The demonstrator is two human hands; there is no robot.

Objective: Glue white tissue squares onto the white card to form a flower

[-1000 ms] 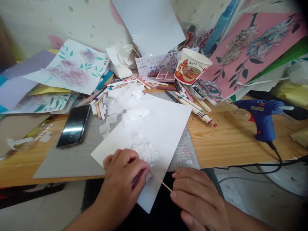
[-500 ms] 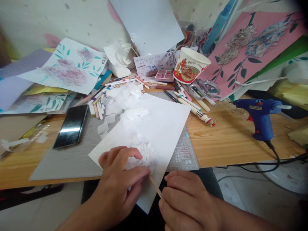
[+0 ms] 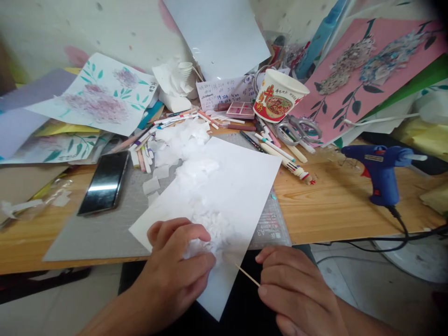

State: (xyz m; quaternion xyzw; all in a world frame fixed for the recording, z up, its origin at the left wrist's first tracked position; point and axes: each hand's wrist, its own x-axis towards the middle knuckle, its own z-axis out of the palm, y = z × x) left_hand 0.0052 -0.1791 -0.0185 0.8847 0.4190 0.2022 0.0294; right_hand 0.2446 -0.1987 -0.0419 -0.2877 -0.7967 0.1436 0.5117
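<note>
Looking forward and down from head height, facing a pale, pink-patched wall across a light-brown wooden table, framing bare left hand and bare right hand at close range.

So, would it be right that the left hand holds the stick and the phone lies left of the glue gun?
Not quite: the head view shows the right hand holding the stick; the phone does lie left of the glue gun.

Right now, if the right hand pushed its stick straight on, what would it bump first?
Probably the ruffled white paper pieces, close by the left hand. The stick seems to end over the white sheet, so it might brush that first; depth is unclear.
</note>
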